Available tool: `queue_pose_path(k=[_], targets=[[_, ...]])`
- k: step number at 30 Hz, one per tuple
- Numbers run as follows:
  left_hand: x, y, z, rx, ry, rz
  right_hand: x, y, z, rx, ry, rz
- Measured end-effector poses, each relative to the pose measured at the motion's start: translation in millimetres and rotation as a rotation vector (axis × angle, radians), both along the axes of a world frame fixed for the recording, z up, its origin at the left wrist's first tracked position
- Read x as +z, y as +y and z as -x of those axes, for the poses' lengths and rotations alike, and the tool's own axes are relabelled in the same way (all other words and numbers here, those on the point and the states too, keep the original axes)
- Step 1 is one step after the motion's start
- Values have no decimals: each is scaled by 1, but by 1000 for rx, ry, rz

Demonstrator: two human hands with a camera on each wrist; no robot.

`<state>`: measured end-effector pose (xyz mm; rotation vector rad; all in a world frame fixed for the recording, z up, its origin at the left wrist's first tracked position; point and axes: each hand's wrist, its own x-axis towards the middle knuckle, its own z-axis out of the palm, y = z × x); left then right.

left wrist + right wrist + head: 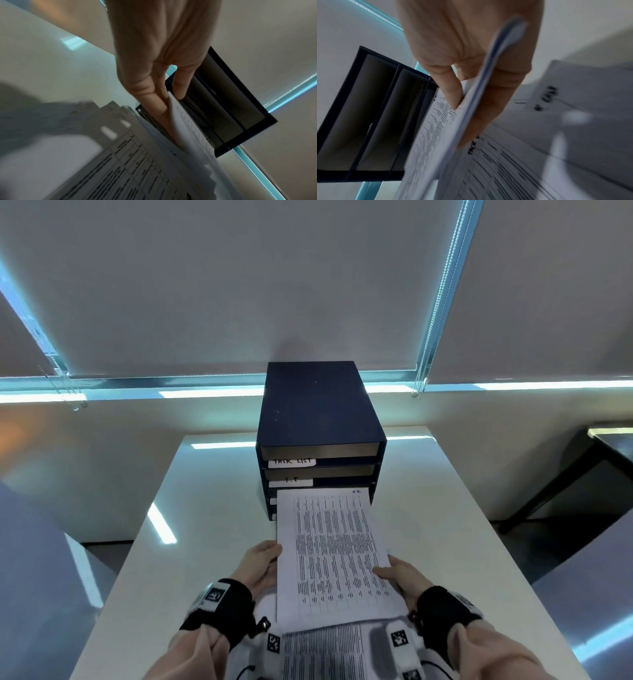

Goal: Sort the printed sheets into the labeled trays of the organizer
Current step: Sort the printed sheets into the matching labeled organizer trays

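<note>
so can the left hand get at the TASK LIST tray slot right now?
Probably not yet: the left hand is pinching the white printed sheet. The top slot of the dark blue organizer itself looks unobstructed.

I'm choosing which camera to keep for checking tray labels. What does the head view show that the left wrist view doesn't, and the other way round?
Only the head view shows the organizer's top, the labels "TASK LIST" and "I.T", the right hand, and the whole printed face of the held sheet.

Only the left wrist view shows the "ADMIN" label low on the organizer and the stepped edges of the stack of sheets below.

Both show the left hand holding the sheet's edge, with the far end at the organizer's front.
</note>
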<state>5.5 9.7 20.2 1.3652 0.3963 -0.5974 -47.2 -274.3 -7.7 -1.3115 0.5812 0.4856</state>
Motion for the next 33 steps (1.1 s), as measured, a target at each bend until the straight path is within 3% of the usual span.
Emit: queue_pose_path(k=[5,9,13,15,18,20,23,25,29,33], targets=[[-3,-1,-15,-46,32,100,19,2,-63,-16,-63,46],[-5,-12,-31,-79,9,42,28,4,-94,-10,-104,47],[-20,-14,-47,-19,-60,-18,33,0,-85,151,19,155],[-29,-14,-57,28,-57,-31,30,-5,-83,176,85,50],[-31,-18,-78,160,-22,14,25,5,-98,-40,82,-30],[-30,-21,-95,279,18,138,26,16,-119,-208,62,-112],[-24,-25,-116,332,39,371,20,27,-150,-420,39,-308],[-22,-29,-123,363,60,417,18,33,-164,-480,7,-362],[-9,-32,-112,240,7,235,27,40,-161,-445,-49,-344],[-9,-23,-75,-105,-220,-247,26,29,-111,-188,-69,-168]])
